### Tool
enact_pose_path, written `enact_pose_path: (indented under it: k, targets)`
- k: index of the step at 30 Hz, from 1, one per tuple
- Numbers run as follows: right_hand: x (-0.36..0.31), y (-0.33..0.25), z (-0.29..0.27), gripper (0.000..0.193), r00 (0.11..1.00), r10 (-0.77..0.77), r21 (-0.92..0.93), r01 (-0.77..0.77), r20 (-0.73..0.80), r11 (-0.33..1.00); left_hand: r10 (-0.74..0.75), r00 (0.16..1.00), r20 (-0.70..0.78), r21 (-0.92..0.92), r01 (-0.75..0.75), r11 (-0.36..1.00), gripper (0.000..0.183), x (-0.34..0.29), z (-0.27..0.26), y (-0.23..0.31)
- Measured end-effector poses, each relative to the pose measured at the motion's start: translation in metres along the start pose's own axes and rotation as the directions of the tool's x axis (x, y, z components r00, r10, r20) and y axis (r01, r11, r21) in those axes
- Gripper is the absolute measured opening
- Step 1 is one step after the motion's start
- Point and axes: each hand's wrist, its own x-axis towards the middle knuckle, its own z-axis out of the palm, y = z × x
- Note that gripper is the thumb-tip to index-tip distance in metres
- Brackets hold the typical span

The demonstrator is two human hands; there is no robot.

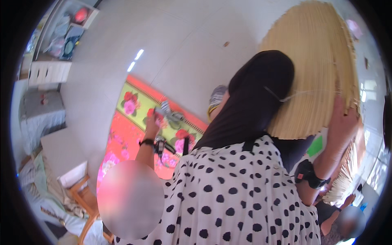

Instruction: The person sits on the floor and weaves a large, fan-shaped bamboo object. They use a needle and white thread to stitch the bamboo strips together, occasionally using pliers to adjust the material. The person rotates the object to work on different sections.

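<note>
My right hand (pixel 346 116) is grasping the edge of the straw sheaf (pixel 306 69), which sits against the dark trouser leg (pixel 253 90). My left hand (pixel 151 124) is over the flowery mat (pixel 118 130), can't tell its fingers. Looks like steady-and-reach; next calls for keeping everything supported.

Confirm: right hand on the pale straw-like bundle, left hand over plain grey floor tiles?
Not quite: the surface under the left hand is wrong. The head view shows it over the floral mat. The right hand is on the pale straw-like bundle, as you said.
</note>
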Motion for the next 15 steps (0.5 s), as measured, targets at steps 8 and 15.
enact_pose_path:
  k: [8, 15]
  targets:
    - [-0.009, -0.019, -0.005, 0.03, 0.997, 0.023, 0.301, -0.042, 0.067, 0.953, -0.602, 0.74, 0.3, 0.457, 0.442, 0.771, 0.064, -0.067, 0.052, -0.037]
    - [-0.026, -0.008, -0.004, 0.022, 0.998, -0.043, 0.374, 0.019, 0.055, 0.927, 0.131, 0.985, -0.108, 0.038, -0.128, 0.991, 0.041, 0.097, -0.017, 0.141]
